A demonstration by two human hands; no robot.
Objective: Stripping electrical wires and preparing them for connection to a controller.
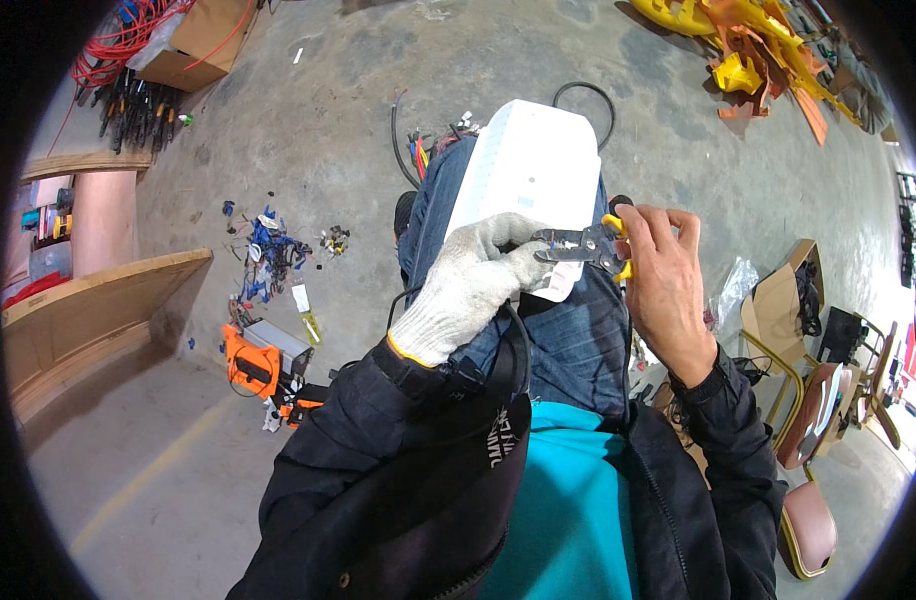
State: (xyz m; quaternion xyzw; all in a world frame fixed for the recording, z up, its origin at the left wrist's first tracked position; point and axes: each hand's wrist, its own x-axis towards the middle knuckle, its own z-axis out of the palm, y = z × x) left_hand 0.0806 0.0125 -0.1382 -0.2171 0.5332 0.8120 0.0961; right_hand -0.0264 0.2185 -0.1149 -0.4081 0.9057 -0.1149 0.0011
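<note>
A white plastic housing (531, 165) lies across my jeans-clad lap. My right hand (668, 275), bare, is closed round the yellow handles of wire strippers (582, 246), whose dark jaws point left over the housing's near end. My left hand (473, 280) wears a whitish knitted glove. Its thumb and fingers pinch together right at the jaw tips; what lies between them is too small to tell. Below the gloved thumb a black cable (524, 350) curves down toward my jacket, and its upper end is hidden by the hand.
Blue scraps (268, 250) litter the concrete floor at left, near an orange-and-grey device (258, 360). A wooden panel (108, 295) stands further left. Yellow plastic pieces (738, 50) are heaped at far right. Chairs (810, 520) and an open cardboard box (778, 300) are on the right.
</note>
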